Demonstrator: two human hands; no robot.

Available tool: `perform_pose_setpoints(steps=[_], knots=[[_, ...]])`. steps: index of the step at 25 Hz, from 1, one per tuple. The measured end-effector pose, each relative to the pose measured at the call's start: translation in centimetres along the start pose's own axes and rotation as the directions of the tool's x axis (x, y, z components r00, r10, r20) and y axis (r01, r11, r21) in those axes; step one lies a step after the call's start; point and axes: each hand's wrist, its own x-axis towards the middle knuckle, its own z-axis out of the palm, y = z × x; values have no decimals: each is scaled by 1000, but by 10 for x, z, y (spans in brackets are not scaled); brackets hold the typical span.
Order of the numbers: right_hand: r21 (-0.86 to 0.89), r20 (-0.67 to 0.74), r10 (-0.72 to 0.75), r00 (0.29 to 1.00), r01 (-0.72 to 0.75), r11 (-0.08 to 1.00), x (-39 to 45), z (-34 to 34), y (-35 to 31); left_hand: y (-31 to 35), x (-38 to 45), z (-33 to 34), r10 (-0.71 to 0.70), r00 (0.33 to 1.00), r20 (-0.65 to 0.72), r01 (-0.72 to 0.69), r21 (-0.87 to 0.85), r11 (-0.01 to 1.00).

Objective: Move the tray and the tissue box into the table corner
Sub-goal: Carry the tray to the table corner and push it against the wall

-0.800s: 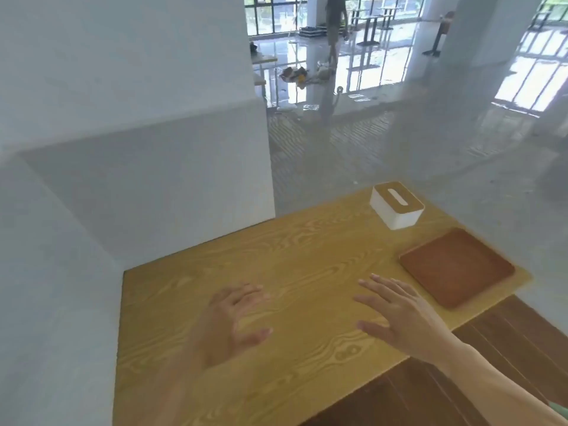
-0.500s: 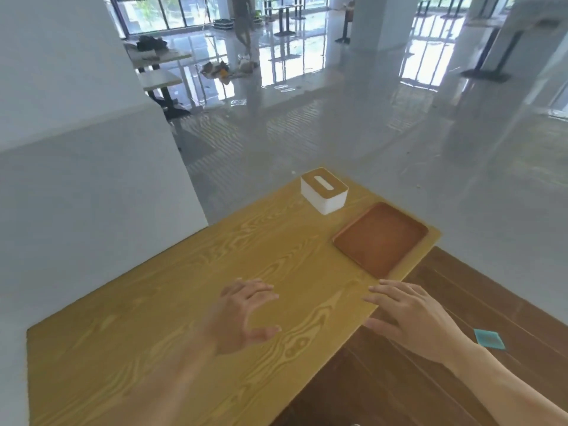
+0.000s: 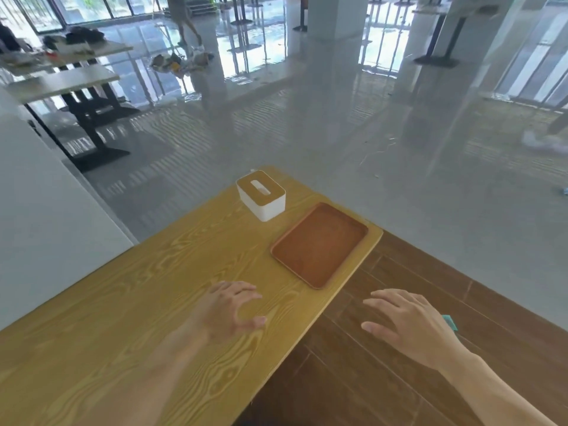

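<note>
- left hand (image 3: 226, 310) hovers over the yellow wood-grain counter (image 3: 123, 318), fingers loosely curled, holding nothing
- tissue box (image 3: 261, 195): white boxy body, tan wooden lid with a slot, no label I can read, sits at the far edge
- tray (image 3: 319, 244): flat brown rounded rectangle, right in the far right corner, just beside the box
- right hand (image 3: 408, 324) spread, empty, off the counter's right edge over dark floorboards
</note>
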Motion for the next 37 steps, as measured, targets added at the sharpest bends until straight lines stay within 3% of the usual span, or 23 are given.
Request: perform_pose_setpoints(steps=[8, 16, 19, 24, 29, 34, 37], knots=[[64, 89, 10, 996, -16, 998, 55, 31, 35, -1, 64, 25, -55, 997, 50, 57, -44, 997], [42, 205, -43, 978, 36, 998, 159, 53, 58, -23, 127, 62, -165, 974, 157, 197, -215, 956], [134, 303, 28, 953, -72, 988, 190, 61, 67, -31, 147, 79, -229, 948, 221, 284, -261, 923], [192, 406, 95, 909, -187, 963, 227, 78, 83, -43, 175, 104, -309, 881, 359, 413, -261, 873], [235, 473, 221, 853, -363, 902, 251, 89, 102, -37, 194, 116, -424, 811, 402, 544, -252, 801], [287, 457, 404, 793, -561, 776, 268, 95, 129, -18, 212, 124, -645, 679, 352, 734, -284, 617], [327, 545, 493, 678, -713, 620, 280, 98, 145, -10, 223, 129, -743, 560, 367, 826, -319, 465]])
